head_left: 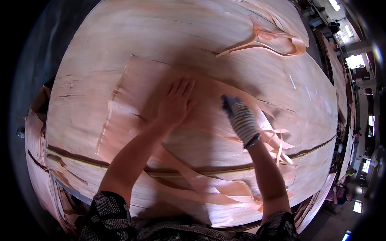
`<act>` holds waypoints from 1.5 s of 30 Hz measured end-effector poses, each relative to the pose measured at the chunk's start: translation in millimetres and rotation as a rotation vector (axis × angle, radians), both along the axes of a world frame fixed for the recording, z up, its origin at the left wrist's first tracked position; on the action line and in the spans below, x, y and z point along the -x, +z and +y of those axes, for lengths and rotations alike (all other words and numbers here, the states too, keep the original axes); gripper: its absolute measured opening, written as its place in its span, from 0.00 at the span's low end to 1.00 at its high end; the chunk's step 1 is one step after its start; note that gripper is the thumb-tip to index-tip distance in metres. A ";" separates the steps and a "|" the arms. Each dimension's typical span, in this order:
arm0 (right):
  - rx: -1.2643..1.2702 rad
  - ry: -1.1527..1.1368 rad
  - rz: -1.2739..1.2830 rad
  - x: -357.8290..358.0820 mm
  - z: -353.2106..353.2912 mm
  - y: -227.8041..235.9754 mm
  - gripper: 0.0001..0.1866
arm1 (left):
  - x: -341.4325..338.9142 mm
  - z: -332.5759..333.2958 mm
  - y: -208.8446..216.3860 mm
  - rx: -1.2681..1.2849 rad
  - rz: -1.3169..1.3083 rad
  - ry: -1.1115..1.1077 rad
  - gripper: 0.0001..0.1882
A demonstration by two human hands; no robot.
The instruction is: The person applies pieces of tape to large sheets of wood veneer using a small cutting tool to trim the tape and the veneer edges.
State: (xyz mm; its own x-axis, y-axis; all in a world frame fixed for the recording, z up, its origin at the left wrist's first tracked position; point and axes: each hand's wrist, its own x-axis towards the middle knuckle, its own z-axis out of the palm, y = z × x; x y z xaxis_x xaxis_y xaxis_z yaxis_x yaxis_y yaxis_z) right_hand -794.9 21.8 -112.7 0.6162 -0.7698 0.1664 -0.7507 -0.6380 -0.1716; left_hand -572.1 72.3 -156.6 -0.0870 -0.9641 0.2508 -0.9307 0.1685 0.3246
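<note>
My bare left hand [175, 102] lies flat, fingers stretched out, on a thin pinkish sheet of wood veneer [138, 80]. That sheet has a ragged left edge and rests on a larger, paler veneer sheet [86, 120]. To the right, my right hand [240, 118] wears a striped glove with dark fingertips. It is over the veneer near the smaller sheet's right side, slightly blurred, with fingers extended and nothing visible in them. I cannot tell whether it touches the surface. Torn veneer strips [277, 146] curl just beyond its wrist.
A curled veneer piece [281, 44] lies at the far right. A long thin stick [173, 174] crosses the near part of the stack, with loose veneer strips [233, 188] by it. Dark floor [48, 48] shows at left; more stacks [333, 72] and a person [341, 195] are at right.
</note>
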 end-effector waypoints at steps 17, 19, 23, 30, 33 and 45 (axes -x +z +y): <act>-0.424 -0.007 0.189 -236.4 -42.1 -17.6 0.15 | -119.0 -16.7 -20.3 0.073 0.006 0.456 0.25; -0.487 -0.006 0.215 -235.6 -30.1 -16.6 0.13 | -120.5 -10.5 -25.6 0.035 -0.060 0.469 0.25; -0.485 0.050 0.270 -141.2 17.7 -13.4 0.16 | -125.4 -14.0 -24.6 -0.002 -0.111 0.543 0.26; -0.318 0.179 0.309 -94.4 21.0 -19.2 0.10 | -23.4 -0.8 -11.7 -0.020 0.162 -0.003 0.22; -0.322 0.242 0.438 -21.5 10.1 -4.9 0.08 | -18.3 7.4 -4.1 -0.049 0.165 -0.070 0.22; -0.094 -0.068 0.587 150.0 -13.0 22.7 0.07 | -16.7 4.1 -6.5 0.043 0.105 -0.029 0.21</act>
State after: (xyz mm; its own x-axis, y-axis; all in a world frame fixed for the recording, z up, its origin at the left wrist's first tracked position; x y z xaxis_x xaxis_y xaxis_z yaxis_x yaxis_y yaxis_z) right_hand -945.0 8.8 -89.9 0.5333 -0.8057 -0.2579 -0.7756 -0.5874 0.2311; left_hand -555.4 76.4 -163.1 -0.0860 -0.9497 0.3012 -0.8864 0.2110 0.4121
